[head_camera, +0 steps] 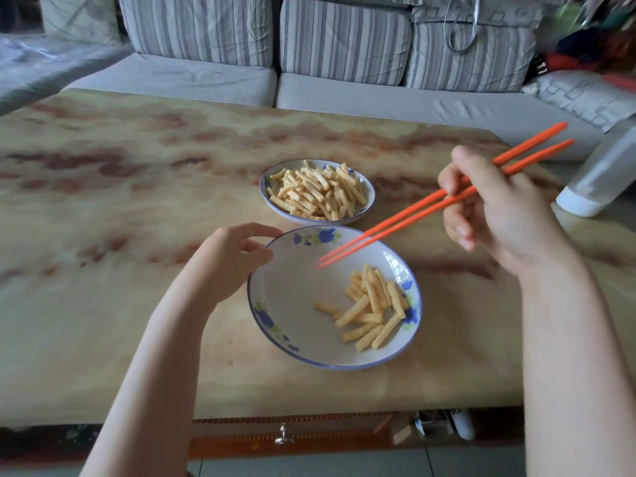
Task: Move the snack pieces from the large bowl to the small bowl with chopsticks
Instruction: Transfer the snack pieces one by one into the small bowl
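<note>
The right hand (495,208) grips a pair of orange chopsticks (413,215), fingers curled round them near the upper end. Their tips hang close together and empty over the far side of the large bowl (296,304). The left hand (234,259) pinches that bowl's rim between thumb and forefinger to steady it.

The remaining snack pieces (371,304) lie loosely in the right of the large bowl; the small bowl (264,183), just beyond it, is already heaped. The step in hand looks like the next pick-up. It would go best by spreading the tips, lowering them either side of one stick lying apart from the rest, and closing across its middle.

The sticks are pale, ridged and probably brittle, so a light squeeze suits them. The glazed bowl with blue flowers is smooth, and pieces may skid.
</note>
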